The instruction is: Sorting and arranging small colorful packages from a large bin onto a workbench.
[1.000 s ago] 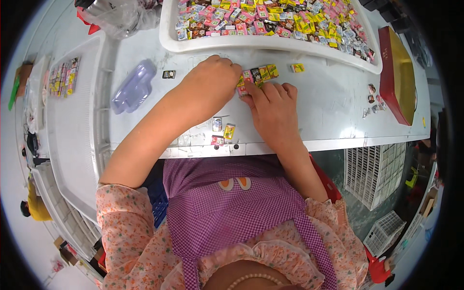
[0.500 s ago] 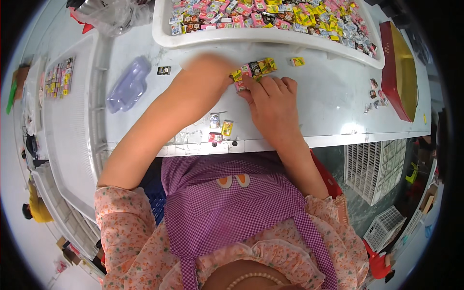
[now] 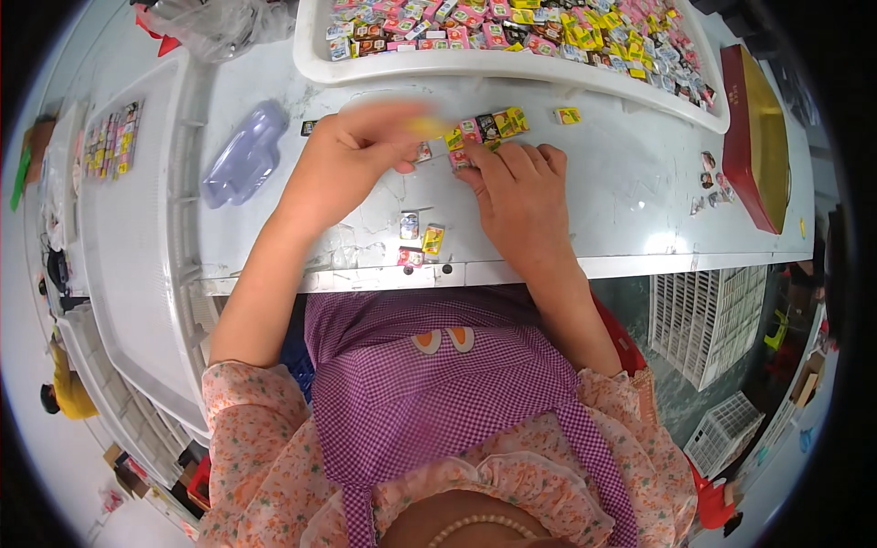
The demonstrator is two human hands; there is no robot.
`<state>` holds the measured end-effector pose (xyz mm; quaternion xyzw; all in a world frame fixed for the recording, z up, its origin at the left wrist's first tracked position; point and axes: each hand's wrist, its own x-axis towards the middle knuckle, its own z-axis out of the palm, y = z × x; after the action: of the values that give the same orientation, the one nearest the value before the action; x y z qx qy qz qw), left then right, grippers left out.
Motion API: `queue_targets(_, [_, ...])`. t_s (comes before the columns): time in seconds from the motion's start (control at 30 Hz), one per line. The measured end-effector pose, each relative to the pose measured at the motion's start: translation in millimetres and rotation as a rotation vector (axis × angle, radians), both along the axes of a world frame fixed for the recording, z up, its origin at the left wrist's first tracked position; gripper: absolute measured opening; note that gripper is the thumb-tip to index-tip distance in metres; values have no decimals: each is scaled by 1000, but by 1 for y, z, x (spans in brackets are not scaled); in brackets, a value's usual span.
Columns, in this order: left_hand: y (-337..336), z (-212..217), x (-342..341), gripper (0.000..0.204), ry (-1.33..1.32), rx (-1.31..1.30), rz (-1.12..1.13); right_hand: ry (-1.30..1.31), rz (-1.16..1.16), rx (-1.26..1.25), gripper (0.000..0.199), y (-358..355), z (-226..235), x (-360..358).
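My left hand (image 3: 352, 160) is over the table just left of a row of small wrapped blocks (image 3: 487, 128). Its fingers are blurred, and a small yellow wrapped block (image 3: 424, 127) shows at the fingertips. A pink-and-white block (image 3: 423, 152) lies close below those fingers. With thumb and forefinger, my right hand (image 3: 523, 196) grips the near left end of the row, which has yellow, pink and black pieces side by side. Nearer the table's front edge lie a white-and-blue block (image 3: 409, 225), a yellow block (image 3: 433, 239) and a red-and-pink block (image 3: 411, 258).
A white tray (image 3: 438, 66) heaped with wrapped blocks stands at the back. A clear plastic mould-like tray (image 3: 245, 155) and a black block (image 3: 309, 128) lie left. One yellow block (image 3: 567, 116) lies right of the row. A red-and-gold box (image 3: 754, 137) stands far right.
My left hand has drawn back left and toward me from the row, with a yellow block now at its fingertips. The right hand stays at the row.
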<state>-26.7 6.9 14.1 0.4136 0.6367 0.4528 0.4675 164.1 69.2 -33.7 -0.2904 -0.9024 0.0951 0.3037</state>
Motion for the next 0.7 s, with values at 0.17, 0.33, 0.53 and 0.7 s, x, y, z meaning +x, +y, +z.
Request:
queue_targets(0.17, [-12,-1,5,25,-224,3,-17,105,-12,29,33,-1,4,5])
queue_targets(0.33, [-20,4,28,21,-272,26,43,252,117,-45,37,-8,11,7])
queue_targets(0.53, [-26,4,36,20,-359,8,50,321,89,16,35,-14,10,8])
queue_targets(0.7, [-31,1,38,20,-491,-33,100,365,95,16,36,-17,12,7])
